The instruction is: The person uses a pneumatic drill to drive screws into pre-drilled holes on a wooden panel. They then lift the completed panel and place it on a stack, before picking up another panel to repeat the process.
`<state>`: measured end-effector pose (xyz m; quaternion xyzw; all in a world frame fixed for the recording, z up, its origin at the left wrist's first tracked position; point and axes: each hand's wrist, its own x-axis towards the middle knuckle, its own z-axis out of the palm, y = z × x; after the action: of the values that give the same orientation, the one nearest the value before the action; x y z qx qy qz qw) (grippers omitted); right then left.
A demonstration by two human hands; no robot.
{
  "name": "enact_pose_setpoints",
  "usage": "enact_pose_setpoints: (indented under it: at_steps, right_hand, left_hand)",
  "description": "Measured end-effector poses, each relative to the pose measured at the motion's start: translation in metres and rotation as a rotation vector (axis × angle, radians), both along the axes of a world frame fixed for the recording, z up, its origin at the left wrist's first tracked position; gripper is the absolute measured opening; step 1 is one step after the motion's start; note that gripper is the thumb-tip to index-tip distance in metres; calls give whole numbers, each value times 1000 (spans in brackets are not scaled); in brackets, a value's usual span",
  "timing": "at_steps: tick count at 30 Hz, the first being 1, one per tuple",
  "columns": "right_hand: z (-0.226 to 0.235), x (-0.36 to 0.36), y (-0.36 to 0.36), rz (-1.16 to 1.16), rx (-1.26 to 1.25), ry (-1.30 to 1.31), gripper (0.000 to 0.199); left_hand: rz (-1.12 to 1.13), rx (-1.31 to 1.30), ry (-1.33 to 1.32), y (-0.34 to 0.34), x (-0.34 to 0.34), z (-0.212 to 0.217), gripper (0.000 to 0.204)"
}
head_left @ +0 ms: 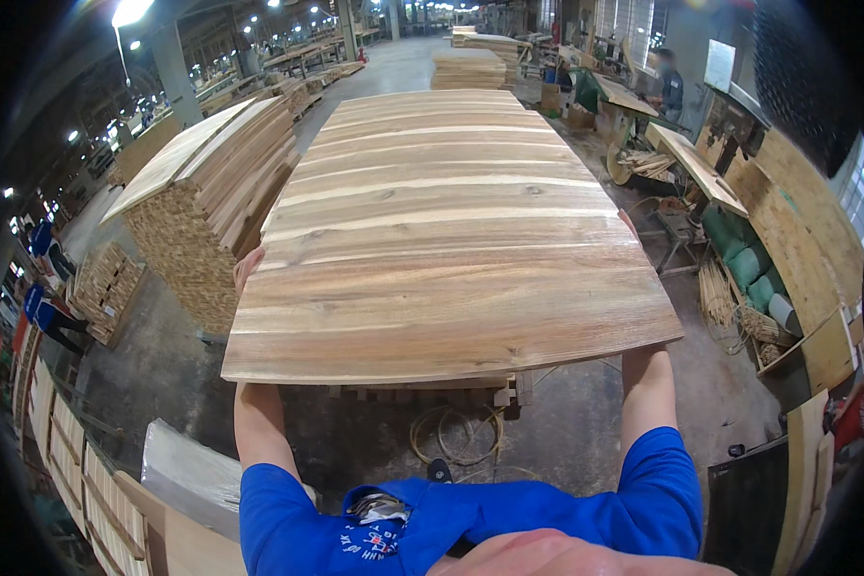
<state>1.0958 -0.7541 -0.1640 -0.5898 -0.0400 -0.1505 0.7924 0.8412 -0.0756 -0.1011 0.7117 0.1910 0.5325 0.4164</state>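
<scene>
A large wooden panel [432, 259] of light and brown glued strips spans the middle of the view, its near edge toward my body. My left hand [248, 268] grips its left edge, with a few fingers showing past the side. At the right edge my right hand [628, 224] holds on, only a bit of it visible; the panel hides the rest. Both forearms pass under the near edge. Whether the panel's far part rests on a stack beneath it, I cannot tell.
To the left stands a tall stack of wooden boards [187, 230]. Further ahead is another board stack [468, 69]. Coiled hose [456, 437] lies on the floor below the panel. At right are a bin with green sacks [749, 264] and a person [669, 82] beside a machine.
</scene>
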Motion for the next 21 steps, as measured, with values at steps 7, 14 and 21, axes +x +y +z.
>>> enact_pose_setpoints:
  at_steps: [7,14,21]
  right_hand:
    - [-10,-55,-27,3,-37,21,34]
    - [-14,-117,-52,75,-48,-114,33]
    - [135,-52,-40,86,-114,-1153,32]
  left_hand:
    - [-99,83,-62,-23,-41,-1,43]
    - [-567,38,-164,-67,-141,26,46]
    - [-1144,-337,-336,-131,-150,143,43]
